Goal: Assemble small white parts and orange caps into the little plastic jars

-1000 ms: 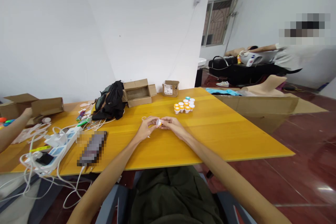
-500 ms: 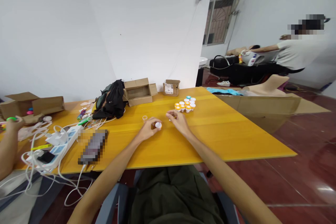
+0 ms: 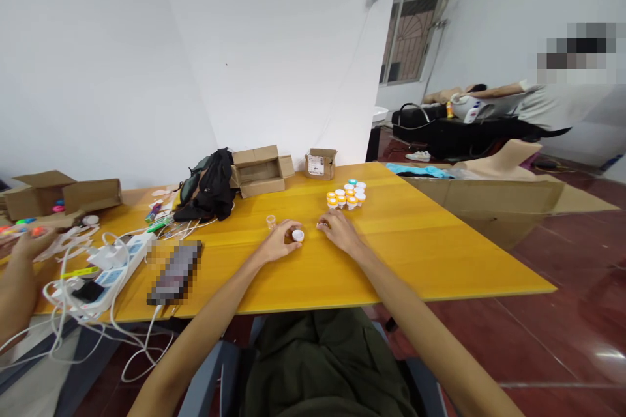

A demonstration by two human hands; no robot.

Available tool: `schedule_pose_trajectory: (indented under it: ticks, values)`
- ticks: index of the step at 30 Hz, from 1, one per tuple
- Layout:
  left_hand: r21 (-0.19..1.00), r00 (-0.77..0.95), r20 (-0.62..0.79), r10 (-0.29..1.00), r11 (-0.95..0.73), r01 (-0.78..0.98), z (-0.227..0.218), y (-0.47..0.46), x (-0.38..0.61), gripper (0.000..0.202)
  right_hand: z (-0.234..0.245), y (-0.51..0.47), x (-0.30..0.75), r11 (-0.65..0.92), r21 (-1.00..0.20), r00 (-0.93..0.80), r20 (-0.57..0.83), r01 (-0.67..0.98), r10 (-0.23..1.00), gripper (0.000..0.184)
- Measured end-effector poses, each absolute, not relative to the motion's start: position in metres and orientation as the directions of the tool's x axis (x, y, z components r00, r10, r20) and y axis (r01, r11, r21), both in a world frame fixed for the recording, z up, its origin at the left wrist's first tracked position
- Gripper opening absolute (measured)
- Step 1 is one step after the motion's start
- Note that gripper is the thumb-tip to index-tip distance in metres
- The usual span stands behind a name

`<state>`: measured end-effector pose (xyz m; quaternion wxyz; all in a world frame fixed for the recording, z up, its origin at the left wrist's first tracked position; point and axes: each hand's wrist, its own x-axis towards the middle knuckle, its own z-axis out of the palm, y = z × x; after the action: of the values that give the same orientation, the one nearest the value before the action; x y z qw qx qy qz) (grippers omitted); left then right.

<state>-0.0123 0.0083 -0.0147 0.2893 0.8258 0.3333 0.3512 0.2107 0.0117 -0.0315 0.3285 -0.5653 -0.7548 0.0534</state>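
My left hand [image 3: 281, 242] grips a small white round cap [image 3: 298, 235] between thumb and fingers, just above the table. A little to the right, my right hand [image 3: 338, 229] has its fingers drawn together in a pinch. Something tiny shows at its fingertips, too small to name. Just beyond my left hand stands a small clear container [image 3: 270, 221]. Behind my right hand is a cluster of several small jars [image 3: 346, 195] with orange, white and teal lids.
On the yellow table [image 3: 415, 254] are cardboard boxes [image 3: 259, 171], a black bag [image 3: 210, 189], a phone [image 3: 175, 272] and a power strip [image 3: 120, 273] with tangled white cables. Another person's hand [image 3: 32, 244] works at far left. A person in a white shirt [image 3: 557, 104] is at back right.
My right hand has shifted slightly, its fingers now lower and more curled. The white cap in my left hand has tilted a little. The other person's hand at left has moved.
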Motion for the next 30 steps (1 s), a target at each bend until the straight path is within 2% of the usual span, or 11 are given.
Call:
schedule_pose_trajectory:
  ticks: [5, 11, 15, 18, 21, 30]
  values:
    - [0.683, 0.493, 0.421, 0.761, -0.624, 0.380, -0.006, 0.008, -0.017, 0.037, -0.026, 0.007, 0.209, 0.339, -0.429, -0.149, 0.418, 0.837, 0.896, 0.006]
    - [0.633, 0.332, 0.505, 0.797, -0.603, 0.486, 0.000, 0.016, -0.028, 0.038, -0.023, 0.003, 0.203, 0.299, -0.435, -0.124, 0.385, 0.849, 0.914, 0.005]
    - [0.527, 0.338, 0.558, 0.758, -0.638, 0.562, 0.001, 0.016, -0.032, 0.035, -0.021, 0.003, 0.201, 0.327, -0.459, -0.129, 0.411, 0.826, 0.902, 0.007]
    - [0.398, 0.434, 0.561, 0.705, -0.689, 0.606, -0.001, 0.013, -0.032, 0.037, -0.018, 0.003, 0.201, 0.376, -0.516, -0.147, 0.430, 0.769, 0.891, 0.011]
    - [0.333, 0.511, 0.529, 0.678, -0.719, 0.609, -0.006, 0.012, -0.031, 0.044, -0.016, 0.004, 0.200, 0.440, -0.591, -0.165, 0.461, 0.676, 0.872, 0.014]
    - [0.366, 0.505, 0.504, 0.701, -0.703, 0.610, -0.008, 0.017, -0.029, 0.024, -0.024, 0.013, 0.198, 0.458, -0.776, -0.145, 0.442, 0.434, 0.885, 0.016]
